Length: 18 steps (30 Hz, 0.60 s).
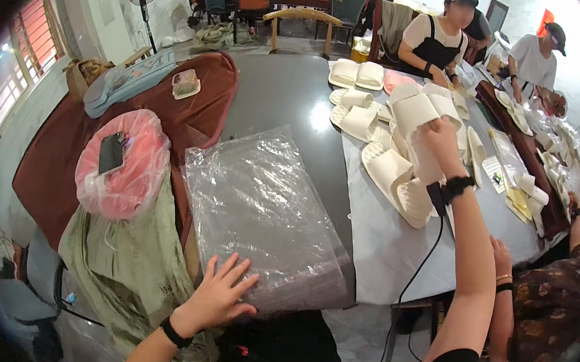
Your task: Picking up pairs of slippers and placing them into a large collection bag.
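My left hand (218, 293) lies flat with fingers spread on the near edge of a stack of clear plastic bags (261, 210) on the dark table (282, 94). My right hand (441, 142) is raised over the table and grips a pair of white slippers (417, 115), holding them up above a pile of more white slippers (391, 175). A black band with a cable sits on my right wrist.
A pink-filled plastic bag with a black phone (122, 162) rests on a draped chair at left. Several people sit around the table: one in a patterned top (551, 304) at right, two (439, 37) at the far side. Packed slippers (518, 185) lie along the right.
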Each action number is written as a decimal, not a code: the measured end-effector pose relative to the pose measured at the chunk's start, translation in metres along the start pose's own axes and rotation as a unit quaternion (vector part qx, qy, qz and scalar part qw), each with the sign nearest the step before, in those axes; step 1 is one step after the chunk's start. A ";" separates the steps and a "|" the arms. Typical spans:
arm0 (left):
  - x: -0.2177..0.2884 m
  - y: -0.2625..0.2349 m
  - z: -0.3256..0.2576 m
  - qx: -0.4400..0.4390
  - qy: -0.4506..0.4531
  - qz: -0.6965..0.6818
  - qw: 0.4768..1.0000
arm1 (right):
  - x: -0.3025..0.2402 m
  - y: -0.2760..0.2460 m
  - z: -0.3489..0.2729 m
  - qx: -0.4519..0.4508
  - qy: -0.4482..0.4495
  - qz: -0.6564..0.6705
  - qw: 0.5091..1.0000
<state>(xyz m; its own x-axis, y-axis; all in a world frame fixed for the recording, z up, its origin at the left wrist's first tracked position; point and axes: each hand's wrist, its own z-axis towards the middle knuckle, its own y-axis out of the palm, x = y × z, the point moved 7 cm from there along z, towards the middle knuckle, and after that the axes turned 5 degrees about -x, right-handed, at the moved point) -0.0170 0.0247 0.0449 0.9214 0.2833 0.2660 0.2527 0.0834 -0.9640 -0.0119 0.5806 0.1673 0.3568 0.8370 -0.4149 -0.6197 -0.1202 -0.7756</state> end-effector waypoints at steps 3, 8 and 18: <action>-0.006 0.001 -0.005 0.037 -0.014 0.007 0.999 | -0.067 -0.029 -0.062 -0.054 0.015 0.166 0.984; -0.014 0.012 0.005 0.074 0.015 -0.030 0.997 | -0.101 -0.042 -0.176 -0.185 0.070 0.329 0.923; -0.044 0.013 0.003 0.130 0.002 -0.186 0.974 | -0.153 -0.035 -0.311 -0.387 -0.044 0.419 0.820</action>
<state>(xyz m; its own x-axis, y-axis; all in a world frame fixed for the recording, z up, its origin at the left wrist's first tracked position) -0.0552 0.0157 0.0201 0.7815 0.1841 0.5961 0.4864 0.4187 -0.7669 0.1732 0.2907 0.1099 -0.0409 0.3190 -0.9469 0.0209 -0.9472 -0.3200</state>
